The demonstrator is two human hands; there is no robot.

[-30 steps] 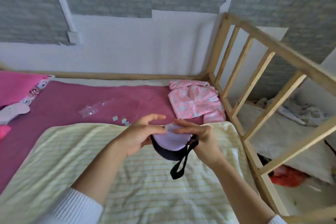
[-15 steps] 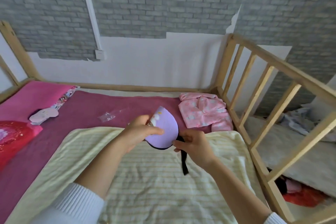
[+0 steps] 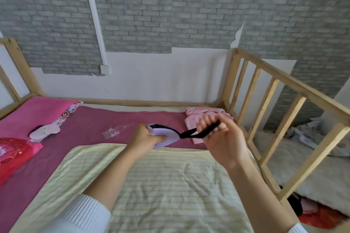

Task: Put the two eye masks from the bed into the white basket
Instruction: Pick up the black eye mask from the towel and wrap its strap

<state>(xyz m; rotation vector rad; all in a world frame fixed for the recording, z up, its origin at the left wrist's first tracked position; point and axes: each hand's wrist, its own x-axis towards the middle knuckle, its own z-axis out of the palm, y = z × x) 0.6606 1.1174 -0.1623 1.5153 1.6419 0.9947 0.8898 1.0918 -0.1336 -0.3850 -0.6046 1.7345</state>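
Note:
I hold a folded lilac eye mask (image 3: 166, 135) above the bed, over the far edge of the yellow striped blanket. My left hand (image 3: 144, 138) grips its folded body. My right hand (image 3: 219, 136) pulls its black elastic strap (image 3: 198, 131) out taut to the right. A second eye mask (image 3: 44, 131), pale pink with a dark backing, lies at the far left on the pink pillow edge. No white basket is in view.
A wooden rail (image 3: 274, 111) runs along the bed's right side. Folded pink pyjamas (image 3: 197, 119) lie in the far right corner. A clear plastic wrapper (image 3: 111, 132) rests on the maroon sheet (image 3: 91, 123). A red cushion (image 3: 13, 153) sits at the left edge.
The camera has tilted up. My right hand has drawn the black strap out to the right and upward, while my left hand keeps hold of the folded lilac mask.

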